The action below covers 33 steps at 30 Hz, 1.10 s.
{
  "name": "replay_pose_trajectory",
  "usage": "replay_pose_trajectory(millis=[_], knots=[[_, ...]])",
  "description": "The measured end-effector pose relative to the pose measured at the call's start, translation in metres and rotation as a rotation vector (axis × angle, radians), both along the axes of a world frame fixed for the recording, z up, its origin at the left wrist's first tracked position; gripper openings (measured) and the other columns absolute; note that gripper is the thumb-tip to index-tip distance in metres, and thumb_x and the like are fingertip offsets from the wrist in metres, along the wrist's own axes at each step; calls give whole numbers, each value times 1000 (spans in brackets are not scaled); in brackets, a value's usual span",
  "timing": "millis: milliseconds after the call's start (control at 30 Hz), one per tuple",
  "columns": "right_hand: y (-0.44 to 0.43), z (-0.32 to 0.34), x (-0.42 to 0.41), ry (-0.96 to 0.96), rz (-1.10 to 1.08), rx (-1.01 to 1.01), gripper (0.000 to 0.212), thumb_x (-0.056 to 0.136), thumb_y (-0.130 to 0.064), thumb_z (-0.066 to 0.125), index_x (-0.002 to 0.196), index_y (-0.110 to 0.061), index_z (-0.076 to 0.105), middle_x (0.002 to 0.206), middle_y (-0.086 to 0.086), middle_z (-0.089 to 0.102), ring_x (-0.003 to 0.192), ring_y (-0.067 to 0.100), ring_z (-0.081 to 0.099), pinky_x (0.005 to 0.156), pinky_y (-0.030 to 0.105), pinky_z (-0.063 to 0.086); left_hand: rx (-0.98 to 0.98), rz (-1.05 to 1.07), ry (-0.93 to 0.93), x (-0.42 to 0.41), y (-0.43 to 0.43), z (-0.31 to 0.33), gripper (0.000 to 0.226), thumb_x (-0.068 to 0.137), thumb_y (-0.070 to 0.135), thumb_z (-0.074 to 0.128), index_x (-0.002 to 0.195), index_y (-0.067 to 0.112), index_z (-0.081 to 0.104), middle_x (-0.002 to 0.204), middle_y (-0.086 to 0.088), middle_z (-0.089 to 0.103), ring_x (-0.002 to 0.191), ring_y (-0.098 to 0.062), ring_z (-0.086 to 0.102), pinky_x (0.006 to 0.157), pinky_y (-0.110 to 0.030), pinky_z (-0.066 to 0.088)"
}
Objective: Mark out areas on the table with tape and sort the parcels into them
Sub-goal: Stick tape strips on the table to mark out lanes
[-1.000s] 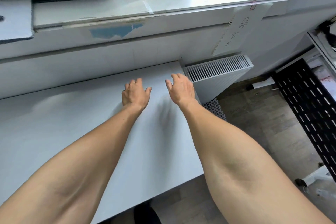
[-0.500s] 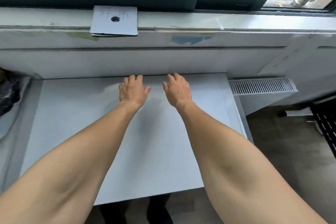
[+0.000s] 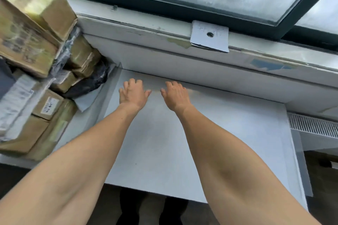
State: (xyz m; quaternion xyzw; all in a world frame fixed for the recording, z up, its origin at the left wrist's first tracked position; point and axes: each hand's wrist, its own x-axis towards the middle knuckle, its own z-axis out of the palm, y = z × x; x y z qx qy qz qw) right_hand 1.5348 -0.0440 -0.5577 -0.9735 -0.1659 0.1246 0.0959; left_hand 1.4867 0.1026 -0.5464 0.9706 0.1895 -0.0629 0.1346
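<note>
Both arms reach out over a white table [image 3: 182, 142]. My left hand [image 3: 132, 93] and my right hand [image 3: 176, 95] lie palm down near the table's far edge, fingers relaxed and holding nothing. A pile of several brown cardboard parcels [image 3: 33, 42] is stacked to the left of the table, with a black plastic bag [image 3: 87, 84] among them and a grey mailer bag [image 3: 16, 100] on top of the lower boxes. I see no tape in view.
A white windowsill [image 3: 164, 29] and a dark-framed window run along the back. A white card with a hole [image 3: 210, 35] sits on the sill. A white radiator [image 3: 314, 128] stands to the right, with dark floor [image 3: 321, 188] beside it.
The view has swung to the left, bringing the parcel pile into sight and pushing the radiator to the right edge. Both hands stay palm down near the table's far edge.
</note>
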Motion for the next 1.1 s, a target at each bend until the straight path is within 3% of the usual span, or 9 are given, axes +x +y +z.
replay_pose_trajectory(millis=[300,467,567,667,767,900,1000,1100], knots=[[142,-3,-18,-20,153,-24,41,103,-37,34,130,-11,50,132,12,54,121,32,49,94,41,38,-25,147,22,-43,128,-6,46,97,44,50,128,10,50,131,-14,48,122,-35,43,93,-45,42],[209,-9,-33,1,213,-26,35,103,-34,36,120,-9,54,122,12,59,112,33,55,83,39,40,-62,252,77,-61,177,-18,36,97,39,53,116,9,59,117,-14,60,107,-34,58,73,-38,44],[232,-19,-36,95,153,-52,26,100,-25,41,107,-8,59,112,12,64,99,34,61,70,33,38,-120,261,165,-68,190,-32,35,96,38,55,100,4,65,104,-16,67,95,-35,63,64,-33,40],[243,-33,-37,172,46,-73,24,100,-23,46,108,-7,62,111,12,66,98,33,64,68,31,40,-210,258,258,-71,189,-48,39,94,39,57,100,2,66,105,-16,66,93,-34,63,69,-34,44],[248,-44,-39,195,-24,-51,25,100,-23,49,113,-5,60,113,12,65,102,31,64,69,31,42,-240,259,289,-72,180,-60,37,93,42,56,95,6,66,100,-14,66,79,-31,57,62,-30,40],[254,-53,-36,214,-107,0,25,98,-20,53,117,-4,58,115,12,65,104,31,64,70,31,43,-266,263,298,-70,167,-69,26,97,34,52,108,13,63,102,-12,62,93,-33,60,67,-31,40],[255,-57,-34,208,-166,58,25,96,-17,55,117,-3,57,115,13,64,105,32,63,72,31,43,-260,261,281,-68,159,-72,29,100,21,44,122,10,60,119,-13,61,108,-33,59,79,-34,45],[255,-61,-32,209,-218,96,21,95,-16,56,112,-4,58,112,13,65,102,32,63,72,31,43,-243,253,254,-65,154,-75,38,98,7,37,130,11,57,124,-14,60,112,-34,57,87,-36,46]])
